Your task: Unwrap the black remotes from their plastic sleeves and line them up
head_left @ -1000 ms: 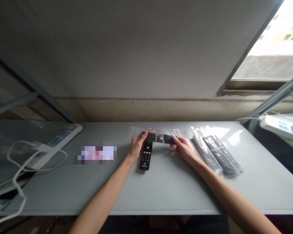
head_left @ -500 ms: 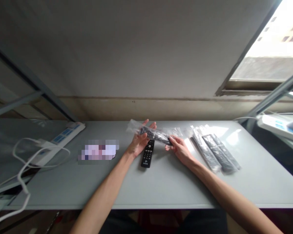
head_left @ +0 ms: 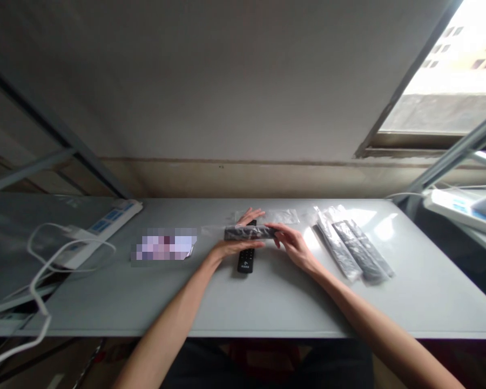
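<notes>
A black remote in a clear plastic sleeve is held level above the grey table. My left hand is around its left part, thumb along the near side and the other fingers beyond it. My right hand pinches its right end. Beneath the sleeved remote lies a bare black remote, its upper part partly covered by the held one. Behind my hands a flat clear plastic sleeve rests on the table.
Several sleeved remotes lie side by side at the right. On the left are a blurred-out phone-like object and a white power strip with a white cable. Another power strip sits far right.
The sleeved remote has turned from slanted to nearly level, and its button side no longer shows. My left hand has shifted to hold it between thumb and fingers.
</notes>
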### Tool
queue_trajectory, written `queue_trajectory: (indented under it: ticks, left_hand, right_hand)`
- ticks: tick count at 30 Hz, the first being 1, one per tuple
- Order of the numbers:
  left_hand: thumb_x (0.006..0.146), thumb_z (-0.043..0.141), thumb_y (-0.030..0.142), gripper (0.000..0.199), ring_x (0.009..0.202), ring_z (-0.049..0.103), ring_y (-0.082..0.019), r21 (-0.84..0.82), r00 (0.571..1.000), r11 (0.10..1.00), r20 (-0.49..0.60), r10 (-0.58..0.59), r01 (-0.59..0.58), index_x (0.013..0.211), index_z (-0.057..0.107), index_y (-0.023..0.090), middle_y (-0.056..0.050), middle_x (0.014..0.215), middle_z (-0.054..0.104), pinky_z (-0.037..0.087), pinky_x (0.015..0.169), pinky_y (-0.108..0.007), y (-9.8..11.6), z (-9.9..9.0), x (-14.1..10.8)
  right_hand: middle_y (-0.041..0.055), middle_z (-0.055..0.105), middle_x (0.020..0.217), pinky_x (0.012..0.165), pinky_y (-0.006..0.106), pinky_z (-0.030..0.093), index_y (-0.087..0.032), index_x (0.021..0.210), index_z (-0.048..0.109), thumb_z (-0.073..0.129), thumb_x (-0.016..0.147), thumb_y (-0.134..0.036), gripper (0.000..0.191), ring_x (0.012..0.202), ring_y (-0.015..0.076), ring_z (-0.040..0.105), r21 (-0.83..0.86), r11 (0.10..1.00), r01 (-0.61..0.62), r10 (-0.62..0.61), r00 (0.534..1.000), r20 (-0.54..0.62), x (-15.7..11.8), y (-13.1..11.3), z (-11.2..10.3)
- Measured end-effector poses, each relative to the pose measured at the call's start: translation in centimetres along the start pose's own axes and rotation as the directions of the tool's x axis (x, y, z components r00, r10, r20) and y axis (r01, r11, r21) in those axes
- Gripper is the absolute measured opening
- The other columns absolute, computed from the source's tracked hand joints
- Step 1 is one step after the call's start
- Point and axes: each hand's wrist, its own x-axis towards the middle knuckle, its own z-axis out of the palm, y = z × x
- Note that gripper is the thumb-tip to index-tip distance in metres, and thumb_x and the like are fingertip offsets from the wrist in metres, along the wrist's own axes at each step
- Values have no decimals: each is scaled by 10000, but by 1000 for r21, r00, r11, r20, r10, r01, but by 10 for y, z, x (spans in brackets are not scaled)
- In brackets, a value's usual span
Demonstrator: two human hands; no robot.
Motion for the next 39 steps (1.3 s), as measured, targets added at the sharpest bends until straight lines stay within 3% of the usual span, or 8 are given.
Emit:
queue_trajectory:
  ticks: [5, 10, 14, 20, 24, 28, 34, 39]
  left_hand:
    - [802, 900, 349, 783, 1644, 287, -364, 19, 998, 998, -8, 67, -67, 1528, 617, 274, -119, 1721, 417, 184, 1357, -535, -7, 5, 1]
    - [740, 932, 234, 515, 1501, 516, -384, -170, 999, 984, -20, 47, -49, 1238, 806, 273, -119, 1511, 654, 297, 1318, -529, -9, 8, 5]
    - [594, 979, 98, 558, 1328, 668, -372, -388, 999, 921, -36, 12, -25, 1094, 834, 300, -88, 1247, 796, 406, 1256, -535, -8, 6, 7]
    - [669, 950, 120, 509, 1319, 678, -358, -318, 996, 947, -83, 19, -44, 1137, 829, 281, -96, 1199, 810, 415, 1245, -535, -10, 6, 5]
    - [596, 967, 65, 703, 1373, 636, -367, -426, 987, 904, -156, -49, -22, 1240, 792, 286, -106, 1240, 798, 421, 1234, -533, -11, 8, 6]
    - [683, 965, 190, 658, 1409, 600, -378, -451, 981, 890, -134, -139, 64, 1306, 759, 221, -127, 1302, 778, 363, 1264, -515, -10, 10, 4]
    - [797, 936, 410, 607, 1169, 726, -292, -663, 967, 741, -107, -233, 105, 1335, 747, 203, -81, 1262, 793, 493, 1128, -395, -6, 12, 2]
    - [793, 939, 445, 745, 895, 782, -199, -727, 962, 684, -149, -229, 50, 1450, 648, 246, -44, 1145, 804, 628, 861, -330, -6, 10, 6]
  right_hand:
    - [40, 608, 860, 704, 326, 489, -250, 1303, 787, 486, 1099, -371, 384, 704, 173, 550, -132, 988, 78, -80, 997, -3, 2, -4, -4]
    - [50, 653, 903, 703, 314, 509, -275, 1347, 781, 478, 1058, -243, 420, 698, 169, 581, -193, 980, 56, -56, 998, 7, 1, 8, -3]
    - [47, 690, 943, 742, 315, 525, -316, 1425, 732, 481, 1023, -178, 493, 764, 183, 617, -247, 966, 72, -70, 997, 17, -1, 17, -2]
    - [44, 690, 935, 767, 308, 533, -315, 1460, 705, 501, 978, -118, 560, 785, 180, 634, -258, 960, 108, -96, 994, 59, -4, 13, -1]
    - [61, 749, 1001, 831, 352, 561, -305, 1402, 748, 577, 995, -225, 449, 837, 211, 677, -190, 982, 23, -28, 999, -23, 0, 10, -1]
    - [65, 783, 951, 771, 386, 580, -262, 1293, 780, 741, 938, -438, 398, 768, 241, 690, 48, 979, -197, 202, 964, -174, 7, 6, -7]
    - [39, 689, 745, 731, 327, 528, -191, 818, 746, 766, 873, -642, 454, 705, 191, 615, 352, 905, -239, 343, 899, -271, 11, 2, -10]
    - [47, 688, 709, 675, 323, 508, -210, 717, 715, 712, 914, -671, 502, 683, 204, 609, 104, 982, -158, 184, 921, -344, 23, -16, -20]
